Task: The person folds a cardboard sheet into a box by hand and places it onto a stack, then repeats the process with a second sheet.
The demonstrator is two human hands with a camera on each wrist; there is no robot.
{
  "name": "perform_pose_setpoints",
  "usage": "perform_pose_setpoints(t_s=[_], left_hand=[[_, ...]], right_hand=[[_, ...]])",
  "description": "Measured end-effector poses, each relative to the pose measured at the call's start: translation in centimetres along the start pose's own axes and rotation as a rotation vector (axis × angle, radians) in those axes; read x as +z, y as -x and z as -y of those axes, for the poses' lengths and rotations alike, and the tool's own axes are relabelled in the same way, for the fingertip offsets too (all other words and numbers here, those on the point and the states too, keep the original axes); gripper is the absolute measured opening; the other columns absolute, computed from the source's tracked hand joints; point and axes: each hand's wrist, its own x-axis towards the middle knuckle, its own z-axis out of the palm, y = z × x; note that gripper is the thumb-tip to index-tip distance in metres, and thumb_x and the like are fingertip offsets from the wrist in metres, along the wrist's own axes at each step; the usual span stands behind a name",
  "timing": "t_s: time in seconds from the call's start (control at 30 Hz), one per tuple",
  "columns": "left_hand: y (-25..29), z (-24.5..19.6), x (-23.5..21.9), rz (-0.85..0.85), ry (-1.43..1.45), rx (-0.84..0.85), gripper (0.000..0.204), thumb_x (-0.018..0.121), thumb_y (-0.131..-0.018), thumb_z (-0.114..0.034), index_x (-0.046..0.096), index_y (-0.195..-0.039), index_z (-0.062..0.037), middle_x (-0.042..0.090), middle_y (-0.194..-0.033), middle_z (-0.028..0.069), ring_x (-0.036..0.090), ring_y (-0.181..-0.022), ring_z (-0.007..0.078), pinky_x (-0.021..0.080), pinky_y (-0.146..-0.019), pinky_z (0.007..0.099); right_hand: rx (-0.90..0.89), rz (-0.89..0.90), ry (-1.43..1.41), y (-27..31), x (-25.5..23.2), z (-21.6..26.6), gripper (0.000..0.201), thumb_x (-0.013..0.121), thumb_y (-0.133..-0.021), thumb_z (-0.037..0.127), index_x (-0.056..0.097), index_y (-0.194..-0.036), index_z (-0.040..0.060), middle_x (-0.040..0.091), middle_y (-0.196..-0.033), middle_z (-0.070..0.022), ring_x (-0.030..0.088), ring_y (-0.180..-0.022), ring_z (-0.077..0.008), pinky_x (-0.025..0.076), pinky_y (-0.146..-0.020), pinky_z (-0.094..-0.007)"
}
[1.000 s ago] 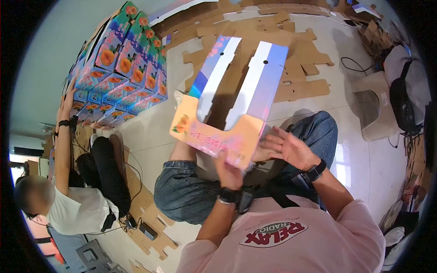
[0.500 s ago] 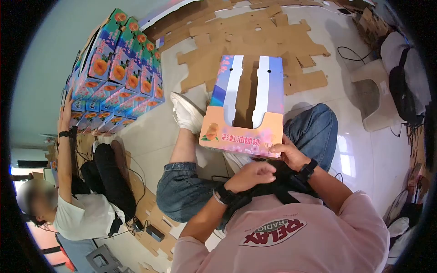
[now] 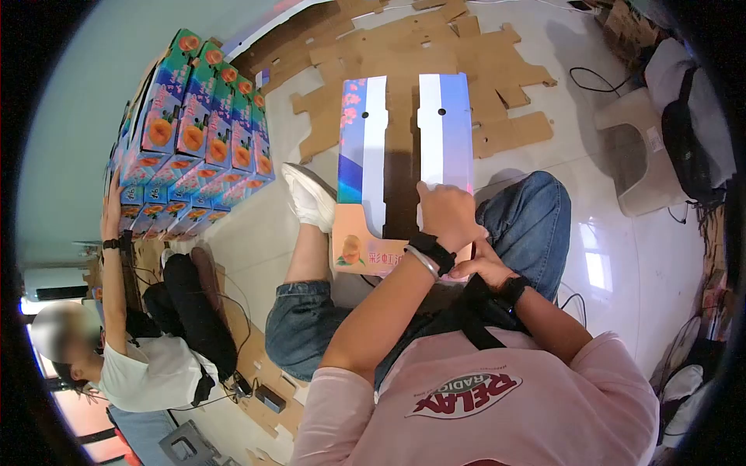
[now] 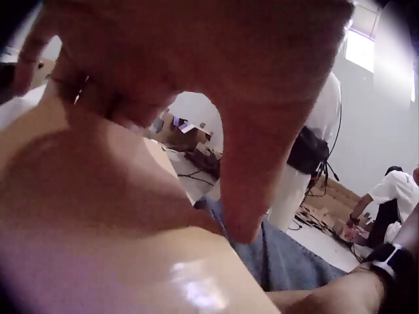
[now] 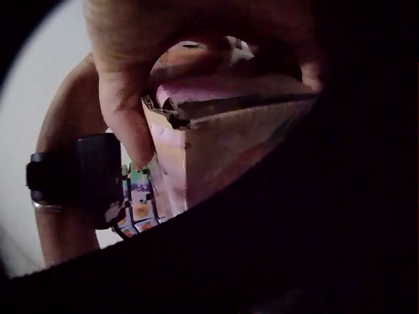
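Observation:
A cardboard fruit box (image 3: 445, 155), printed with peaches and blossoms, stands before the person, with a long slot between its two white-edged top panels. My left hand (image 3: 447, 213) reaches across its right panel, fingers over the surface. In the left wrist view the left thumb (image 4: 245, 196) hangs straight past the box edge. My right hand (image 3: 491, 262) grips the near right corner; in the right wrist view its thumb (image 5: 131, 124) lies along the outside of the corner, where the raw cardboard edge shows. The left forearm covers part of the front print.
Printed boxes (image 3: 186, 132) are stacked at the left, with another person's hand (image 3: 113, 202) on them. Flattened cardboard (image 3: 521, 132) covers floor beyond the box. A beige plastic stool (image 3: 641, 155) stands at the right. The wearer's white shoe (image 3: 307, 194) is beside the box.
The box has straightened from its tilt and shifted slightly left. The left hand let go of the front, then crossed over to the right panel; the right hand took hold of the near right corner.

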Motion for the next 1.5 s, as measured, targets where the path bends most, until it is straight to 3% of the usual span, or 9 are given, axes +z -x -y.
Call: perform_pose_setpoints(t_s=[0.13, 0.33, 0.53, 0.77, 0.83, 0.93, 1.17, 1.33, 1.5], left_hand=[[-0.7, 0.0, 3.6, -0.097, -0.080, -0.014, 0.029, 0.077, -0.055, -0.034, 0.069, -0.064, -0.0067, 0.062, -0.065, 0.0099, 0.061, -0.079, 0.0282, 0.035, -0.076, 0.0436], [0.4, 1.0, 5.1, -0.355, 0.374, 0.019, 0.022, 0.074, -0.060, -0.028, 0.069, -0.070, -0.0080, 0.064, -0.076, 0.0095, 0.059, -0.082, 0.0289, 0.032, -0.083, 0.0423], [2.8, 3.4, 4.3, -0.278, 0.625, 0.158, 0.048, 0.075, -0.063, -0.025, 0.064, -0.107, -0.0070, 0.061, -0.109, 0.0145, 0.052, -0.109, 0.0317, 0.032, -0.097, 0.0443], [13.0, 14.8, 5.1, -0.704, 0.535, -0.317, 0.072, 0.076, -0.068, -0.012, 0.044, -0.132, -0.0013, 0.049, -0.127, 0.0168, 0.045, -0.122, 0.0306, 0.037, -0.103, 0.0396], [15.3, 16.4, 5.7, -0.344, 1.493, -0.461, 0.075, 0.075, -0.071, -0.015, 0.040, -0.136, -0.0018, 0.049, -0.130, 0.0122, 0.046, -0.122, 0.0242, 0.037, -0.102, 0.0357], [17.4, 15.8, 6.9, -0.175, 1.901, -0.476, 0.078, 0.074, -0.072, -0.021, 0.038, -0.139, -0.0029, 0.050, -0.130, 0.0085, 0.047, -0.121, 0.0197, 0.037, -0.102, 0.0329], [16.1, 12.2, 8.6, -0.317, 1.897, -0.275, 0.093, 0.077, -0.065, -0.022, 0.032, -0.142, -0.0003, 0.053, -0.125, 0.0105, 0.049, -0.118, 0.0205, 0.039, -0.099, 0.0329], [15.3, 9.5, 7.7, -0.514, 1.812, -0.359, 0.098, 0.081, -0.060, -0.015, 0.029, -0.141, 0.0034, 0.052, -0.123, 0.0143, 0.051, -0.116, 0.0228, 0.041, -0.098, 0.0347], [15.5, 7.3, 6.6, -0.671, 1.719, -0.355, 0.096, 0.083, -0.059, -0.015, 0.032, -0.138, 0.0046, 0.051, -0.120, 0.0148, 0.053, -0.111, 0.0232, 0.043, -0.095, 0.0353]], right_hand=[[0.102, 0.039, 0.000, -0.6, -1.3, -1.0, 0.088, 0.075, -0.056, -0.003, 0.034, -0.134, 0.0043, 0.055, -0.116, -0.0065, 0.053, -0.109, -0.0183, 0.040, -0.096, -0.0313], [0.164, 0.175, 0.101, -1.1, -2.1, -0.4, 0.086, 0.073, -0.057, -0.002, 0.036, -0.135, 0.0026, 0.054, -0.118, -0.0074, 0.050, -0.113, -0.0210, 0.040, -0.096, -0.0313], [-0.059, 0.030, 0.049, -0.9, -1.5, -0.8, 0.079, 0.068, -0.055, -0.002, 0.046, -0.130, 0.0020, 0.059, -0.115, -0.0083, 0.056, -0.108, -0.0199, 0.043, -0.094, -0.0318], [-0.004, 0.086, -0.101, -0.4, -1.3, 0.0, 0.088, 0.066, -0.060, 0.005, 0.032, -0.142, -0.0005, 0.054, -0.124, -0.0129, 0.051, -0.115, -0.0236, 0.038, -0.100, -0.0342], [0.022, 0.098, -0.107, -0.5, -1.7, -0.6, 0.088, 0.064, -0.060, 0.005, 0.032, -0.142, -0.0003, 0.054, -0.125, -0.0128, 0.052, -0.114, -0.0241, 0.038, -0.099, -0.0352], [0.062, 0.070, -0.166, -0.3, -2.2, -0.5, 0.091, 0.063, -0.056, 0.005, 0.033, -0.142, -0.0007, 0.054, -0.126, -0.0128, 0.052, -0.114, -0.0246, 0.037, -0.101, -0.0353], [0.030, -0.038, 0.088, 1.5, -2.8, 6.3, 0.090, 0.066, -0.055, 0.006, 0.037, -0.139, -0.0029, 0.056, -0.124, -0.0122, 0.054, -0.112, -0.0232, 0.039, -0.099, -0.0326], [-0.476, -0.470, 0.350, 2.1, 1.9, 10.2, 0.075, 0.071, -0.070, 0.005, 0.040, -0.138, -0.0017, 0.057, -0.121, -0.0105, 0.054, -0.110, -0.0202, 0.040, -0.098, -0.0327], [-0.663, -0.136, 0.958, 0.7, 8.3, 11.7, 0.060, 0.079, -0.067, 0.016, 0.059, -0.121, -0.0009, 0.059, -0.121, -0.0164, 0.054, -0.115, -0.0270, 0.040, -0.100, -0.0352]])
